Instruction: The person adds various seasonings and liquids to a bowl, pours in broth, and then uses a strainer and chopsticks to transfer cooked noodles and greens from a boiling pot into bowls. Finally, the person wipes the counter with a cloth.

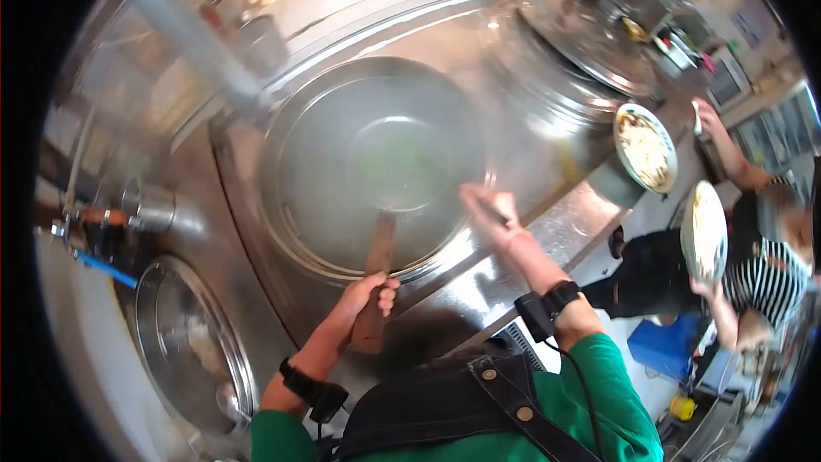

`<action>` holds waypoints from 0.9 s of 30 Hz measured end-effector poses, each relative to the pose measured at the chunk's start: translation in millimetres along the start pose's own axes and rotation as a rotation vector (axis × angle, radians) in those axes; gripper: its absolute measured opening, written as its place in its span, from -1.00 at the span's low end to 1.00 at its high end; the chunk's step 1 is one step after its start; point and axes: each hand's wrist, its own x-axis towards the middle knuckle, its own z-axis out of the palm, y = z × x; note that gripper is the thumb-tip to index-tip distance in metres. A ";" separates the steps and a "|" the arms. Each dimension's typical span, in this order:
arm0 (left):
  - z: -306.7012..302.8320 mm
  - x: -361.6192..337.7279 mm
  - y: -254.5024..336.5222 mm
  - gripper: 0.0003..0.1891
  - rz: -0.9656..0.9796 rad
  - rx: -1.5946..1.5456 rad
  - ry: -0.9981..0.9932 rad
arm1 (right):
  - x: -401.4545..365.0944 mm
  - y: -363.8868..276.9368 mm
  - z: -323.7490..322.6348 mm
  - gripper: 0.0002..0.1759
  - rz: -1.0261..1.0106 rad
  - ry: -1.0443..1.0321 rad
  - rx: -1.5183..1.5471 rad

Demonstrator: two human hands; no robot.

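Note:
My left hand (369,298) is wrapped round the flat wooden handle (380,244) of a round strainer (398,122). The strainer sits in a large steaming metal pot (295,141), with blurry green food (395,162) inside its ring. Steam hides how deep it goes. At the pot's right rim, my right hand (494,212) is closed and smeared by motion. A slim dark thing shows at its fingers, too blurred to name.
A bowl of food (646,150) stands on the right counter edge. Beside it, a co-worker (727,265) holds another filled bowl (705,235). A metal lid (590,43) lies at the back right. A round metal vessel (184,342) stands lower left. A steel pipe (192,34) rises behind.

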 end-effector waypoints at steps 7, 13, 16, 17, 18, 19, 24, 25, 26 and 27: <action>11.7 0.0 -4.0 -0.73 0.029 0.007 0.065 | -16.5 -31.6 -23.8 -0.79 0.172 -0.026 0.141; 5.7 -46.0 -14.4 -0.71 0.048 0.053 0.111 | -24.7 -12.8 -67.1 -0.72 0.214 0.192 0.405; 10.0 -43.0 -28.9 -0.69 0.169 0.138 0.087 | -26.9 3.2 -59.1 -0.77 0.201 0.296 0.426; 11.8 -41.8 -34.1 -0.69 0.181 0.141 0.087 | -25.3 23.1 -40.8 -0.78 0.130 0.292 0.337; 14.1 -40.7 -38.4 -0.69 0.214 0.155 0.102 | -27.0 14.4 -33.3 -0.79 0.155 0.250 0.210; 17.8 -39.9 -42.1 -0.69 0.249 0.166 0.116 | -31.5 8.6 -32.8 -0.79 0.106 0.258 0.195; 25.1 -95.5 -72.1 -0.68 0.281 0.247 0.186 | -59.3 -29.4 -113.1 -0.78 0.180 0.201 0.461; 28.2 -103.9 -77.0 -0.68 0.277 0.213 0.197 | -62.2 -22.7 -118.3 -0.77 0.168 0.229 0.541; 19.6 -100.7 -88.8 -0.69 0.273 0.188 0.187 | -64.8 -16.9 -119.5 -0.74 0.188 0.218 0.567; 22.1 -100.4 -96.4 -0.69 0.284 0.188 0.189 | -66.7 -9.6 -118.9 -0.72 0.207 0.210 0.595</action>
